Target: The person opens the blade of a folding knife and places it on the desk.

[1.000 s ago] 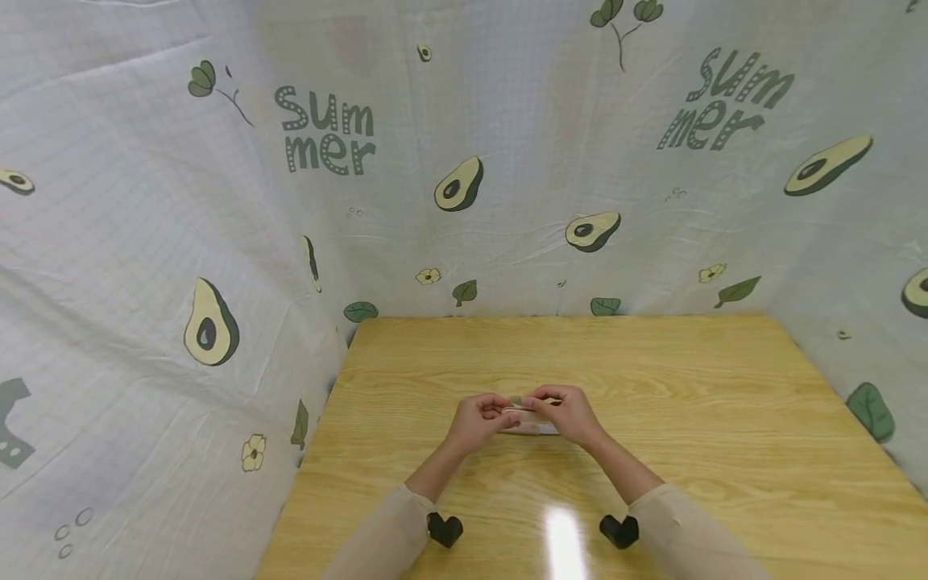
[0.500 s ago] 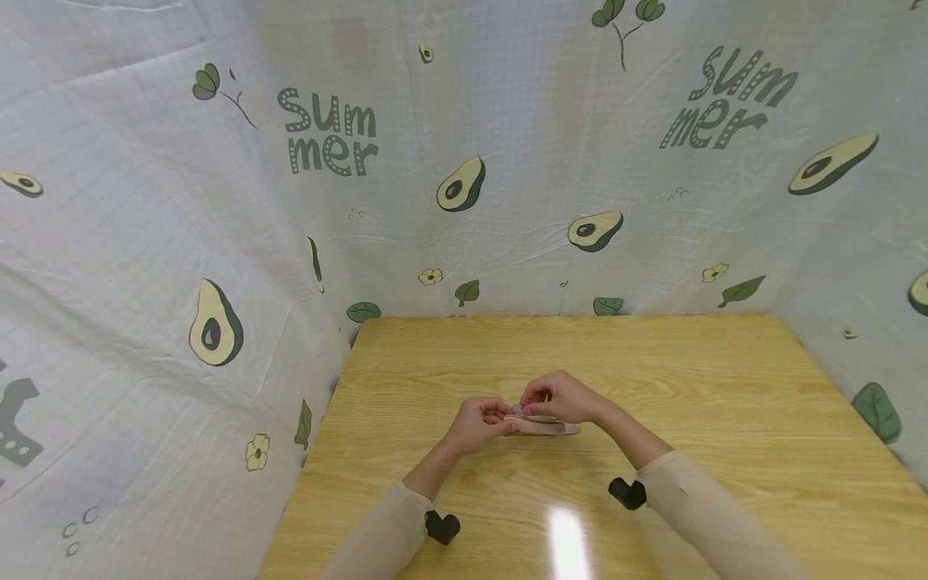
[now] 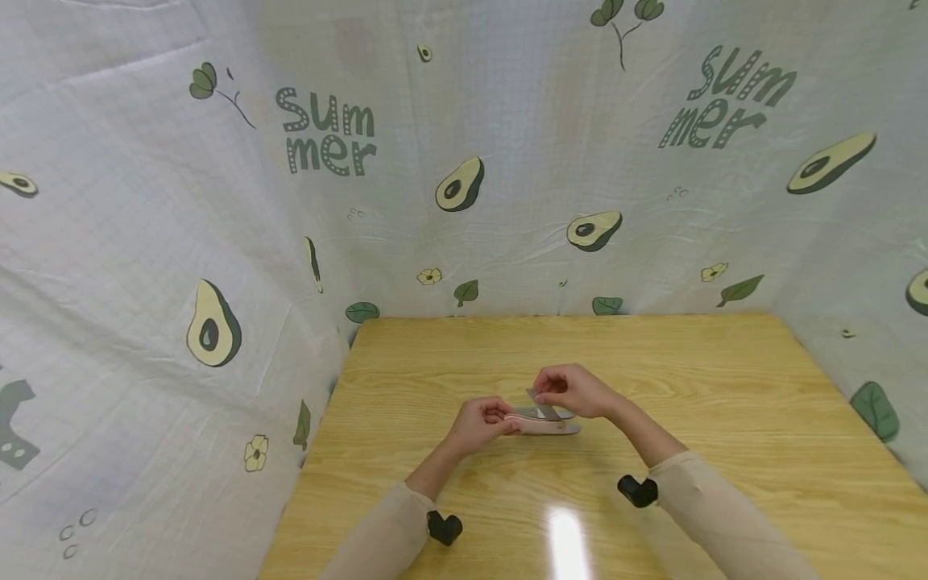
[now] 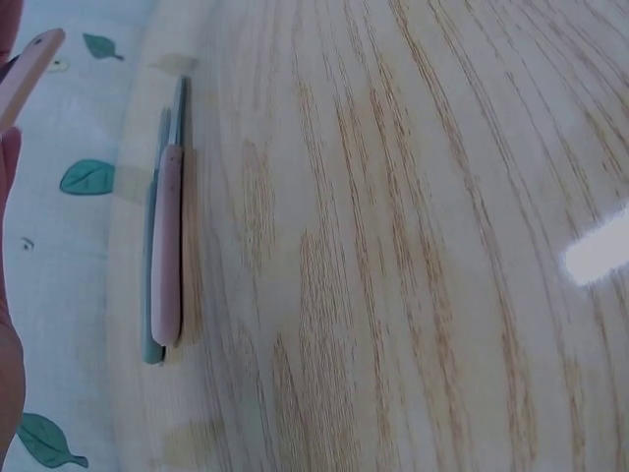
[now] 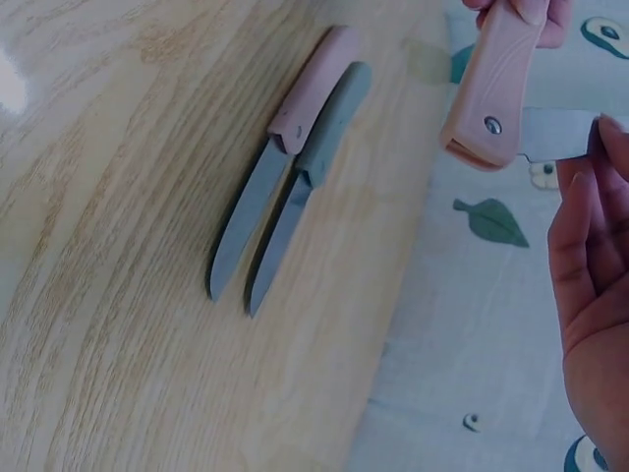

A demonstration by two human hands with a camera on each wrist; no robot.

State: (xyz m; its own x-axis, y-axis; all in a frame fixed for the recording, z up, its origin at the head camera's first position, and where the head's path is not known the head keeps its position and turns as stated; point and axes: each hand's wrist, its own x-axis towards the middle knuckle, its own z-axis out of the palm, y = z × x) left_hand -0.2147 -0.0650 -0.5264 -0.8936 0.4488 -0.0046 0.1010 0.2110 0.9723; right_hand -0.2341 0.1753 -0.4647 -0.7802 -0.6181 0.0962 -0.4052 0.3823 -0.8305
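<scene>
A peach-handled folding knife (image 5: pixel 488 93) is held up above the table, its blade (image 5: pixel 557 133) partly swung out from the handle at an angle. My left hand (image 3: pixel 480 424) grips the handle. Thumb and fingers of my right hand (image 3: pixel 577 391) pinch the blade towards its tip. Below, on the tabletop, two more folding knives lie unfolded side by side: one with a pink handle (image 5: pixel 316 87) and one with a grey-green handle (image 5: pixel 337 123). Both blades point the same way. In the left wrist view only a strip of my left hand shows at the edge.
The wooden table (image 3: pixel 652 362) spreads around the hands, with a bright light reflection (image 3: pixel 568 540) near its front. Hanging cloth (image 3: pixel 522 161) printed with avocados and leaves borders the back and sides. Black wrist cameras (image 3: pixel 638 490) sit on both sleeves.
My right hand has moved right and away from my left hand. The held knife's blade now stands out at an angle from its handle. My left hand stays nearly in place.
</scene>
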